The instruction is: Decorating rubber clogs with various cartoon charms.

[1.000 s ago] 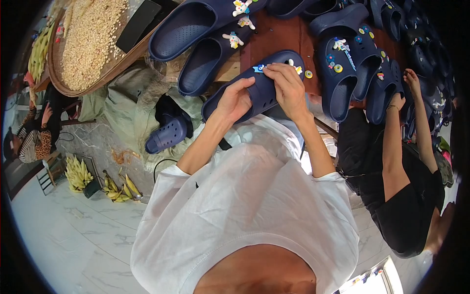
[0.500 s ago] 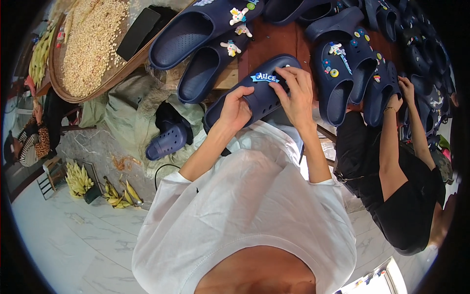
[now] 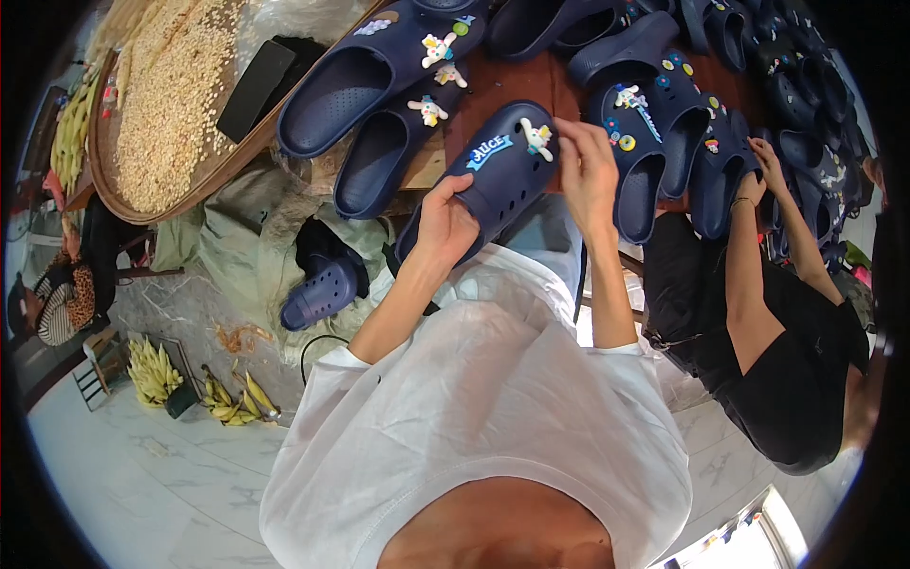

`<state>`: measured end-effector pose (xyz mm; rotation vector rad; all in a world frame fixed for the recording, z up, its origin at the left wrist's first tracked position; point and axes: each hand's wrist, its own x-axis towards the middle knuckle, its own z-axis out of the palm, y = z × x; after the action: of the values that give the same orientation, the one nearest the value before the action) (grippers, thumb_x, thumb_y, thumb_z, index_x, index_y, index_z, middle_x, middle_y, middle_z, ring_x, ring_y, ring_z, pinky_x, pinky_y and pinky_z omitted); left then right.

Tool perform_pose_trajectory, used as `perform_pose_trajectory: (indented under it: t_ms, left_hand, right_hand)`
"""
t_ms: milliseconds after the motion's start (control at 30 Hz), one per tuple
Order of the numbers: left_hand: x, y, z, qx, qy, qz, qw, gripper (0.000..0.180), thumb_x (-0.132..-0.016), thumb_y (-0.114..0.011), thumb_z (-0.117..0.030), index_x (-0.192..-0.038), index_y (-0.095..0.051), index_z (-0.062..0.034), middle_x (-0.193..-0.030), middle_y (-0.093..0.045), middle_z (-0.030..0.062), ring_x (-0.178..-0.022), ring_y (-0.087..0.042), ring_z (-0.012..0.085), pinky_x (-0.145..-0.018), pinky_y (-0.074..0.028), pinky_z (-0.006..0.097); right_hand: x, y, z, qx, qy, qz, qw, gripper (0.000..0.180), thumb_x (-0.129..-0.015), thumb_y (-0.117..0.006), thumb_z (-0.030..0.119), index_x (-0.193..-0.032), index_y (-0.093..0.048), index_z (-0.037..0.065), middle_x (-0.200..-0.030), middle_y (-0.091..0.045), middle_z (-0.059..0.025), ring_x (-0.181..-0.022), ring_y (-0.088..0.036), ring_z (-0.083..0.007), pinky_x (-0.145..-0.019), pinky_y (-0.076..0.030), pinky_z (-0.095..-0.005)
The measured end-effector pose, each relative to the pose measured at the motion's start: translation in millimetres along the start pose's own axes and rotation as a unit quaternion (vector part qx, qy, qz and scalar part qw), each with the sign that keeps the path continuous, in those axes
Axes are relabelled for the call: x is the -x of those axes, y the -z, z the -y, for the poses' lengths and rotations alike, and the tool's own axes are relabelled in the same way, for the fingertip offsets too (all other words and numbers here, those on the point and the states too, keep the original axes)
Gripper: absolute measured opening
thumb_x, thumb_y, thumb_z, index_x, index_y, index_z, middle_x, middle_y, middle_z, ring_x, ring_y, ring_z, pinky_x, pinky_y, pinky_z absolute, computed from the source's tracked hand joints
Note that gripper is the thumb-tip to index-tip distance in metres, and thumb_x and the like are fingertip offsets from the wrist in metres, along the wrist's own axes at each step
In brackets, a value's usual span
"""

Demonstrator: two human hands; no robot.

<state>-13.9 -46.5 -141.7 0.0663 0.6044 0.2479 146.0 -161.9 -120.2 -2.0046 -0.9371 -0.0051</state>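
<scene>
A navy clog (image 3: 502, 180) is tilted in front of me, its toe pointing up and away to the right. My left hand (image 3: 447, 223) grips it by the near left side, thumb on top beside a blue banner-shaped charm (image 3: 489, 153). Closer to the toe sits a white rabbit-like charm (image 3: 536, 139). Just right of the toe, my right hand (image 3: 590, 175) has loosely bent fingers, with thumb and forefinger slightly apart. Nothing shows between them. Whether its fingertips touch the clog's edge, I cannot tell.
More decorated navy clogs (image 3: 336, 95) crowd the brown table (image 3: 607, 142). At right, a co-worker's hands (image 3: 754, 180) are at another clog. A basket tray (image 3: 190, 207) of pale kernels stands upper left, holding a black box (image 3: 265, 90). One clog (image 3: 320, 294) lies by a sack (image 3: 251, 223).
My right hand has drawn back from the clog's toe to the right, uncovering the white charm. The clog has turned slightly in my left hand, which keeps its grip.
</scene>
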Motion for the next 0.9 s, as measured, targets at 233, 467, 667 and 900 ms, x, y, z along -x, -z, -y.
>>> perform_pose_trajectory:
  t_ms: [233, 467, 667, 900]
  left_hand:
    - [-5.8, -4.0, 6.3, -0.047, -0.043, 0.016, 0.998, 0.044, -0.083, -0.059, -0.005, -0.125, -0.047, 0.0019, -0.123, -0.056, 0.015, -0.114, -0.056, 0.0279, -0.102, -0.043, 0.043]
    - [-10.9, -0.5, 24.1, -0.299, -0.109, -0.011, 0.948, 0.038, -0.083, -0.064, -0.004, -0.119, -0.053, 0.0012, -0.113, -0.062, 0.0109, -0.102, -0.062, 0.0208, -0.09, -0.051, 0.033]
    - [-25.2, -7.7, 11.1, -0.244, 0.015, -0.079, 0.966, 0.032, -0.082, -0.062, -0.004, -0.112, -0.056, 0.0054, -0.105, -0.063, 0.0129, -0.095, -0.064, 0.0226, -0.088, -0.051, 0.034]
    - [-33.2, 8.2, 17.9, -0.125, -0.001, 0.048, 0.991, 0.034, -0.073, -0.057, 0.002, -0.106, -0.059, 0.0064, -0.102, -0.065, 0.0133, -0.093, -0.064, 0.0235, -0.088, -0.051, 0.033]
  right_hand:
    - [35.1, -0.2, -56.9, 0.154, 0.008, 0.021, 0.988, 0.026, -0.086, -0.057, -0.001, -0.111, -0.062, 0.0, -0.106, -0.061, -0.0151, -0.099, -0.058, -0.0338, -0.086, -0.048, -0.0384]
    - [42.0, -13.3, -64.1, 0.179, 0.012, 0.014, 0.984, 0.022, -0.085, -0.058, 0.002, -0.107, -0.063, 0.001, -0.101, -0.061, -0.0143, -0.093, -0.057, -0.034, -0.082, -0.047, -0.0413]
    - [54.4, -13.4, -44.9, -0.004, -0.121, -0.012, 0.993, 0.017, -0.091, -0.055, 0.003, -0.106, -0.063, 0.001, -0.097, -0.063, -0.0153, -0.09, -0.062, -0.0304, -0.077, -0.049, -0.036]
    - [39.4, -28.2, -17.7, -0.046, -0.017, -0.081, 0.996, 0.018, -0.089, -0.059, 0.002, -0.106, -0.064, 0.002, -0.103, -0.061, -0.0141, -0.092, -0.061, -0.0281, -0.08, -0.048, -0.0332]
